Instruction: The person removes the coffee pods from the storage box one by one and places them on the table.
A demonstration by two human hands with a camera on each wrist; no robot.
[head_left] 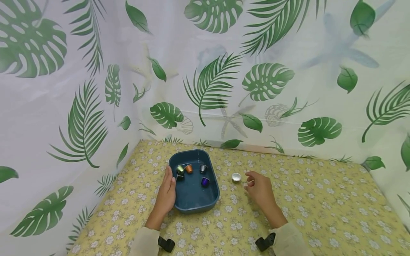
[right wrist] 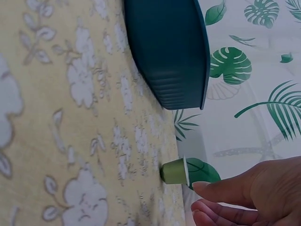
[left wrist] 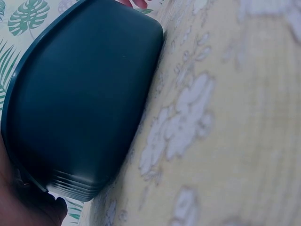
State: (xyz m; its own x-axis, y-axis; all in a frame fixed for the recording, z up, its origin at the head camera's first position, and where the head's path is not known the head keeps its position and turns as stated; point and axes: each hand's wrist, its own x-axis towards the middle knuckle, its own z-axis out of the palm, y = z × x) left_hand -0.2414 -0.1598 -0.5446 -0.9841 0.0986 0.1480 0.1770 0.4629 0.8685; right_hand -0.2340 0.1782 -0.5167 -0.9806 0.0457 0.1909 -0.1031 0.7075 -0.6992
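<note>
A dark blue plastic bin [head_left: 195, 199] stands on the flowered cloth. My left hand [head_left: 166, 190] holds its left side, thumb at the rim and fingers along the outer wall. Inside lie several coffee capsules: a light green one [head_left: 180, 169], an orange one [head_left: 189, 169], a black one [head_left: 180, 176], a grey one [head_left: 203, 169] and a purple one [head_left: 205, 182]. Right of the bin, a coffee capsule [head_left: 236, 177] stands lid up, its green body [right wrist: 174, 172] showing in the right wrist view. Beside it is my right hand [head_left: 260, 190], fingers loosely bent, holding nothing.
A yellow flowered cloth [head_left: 320, 213] covers the table. White leaf-print sheets [head_left: 217, 89] hang behind and at the left, meeting the table's edges. A black strap [head_left: 266, 242] sits on the right wrist, another [head_left: 166, 244] on the left.
</note>
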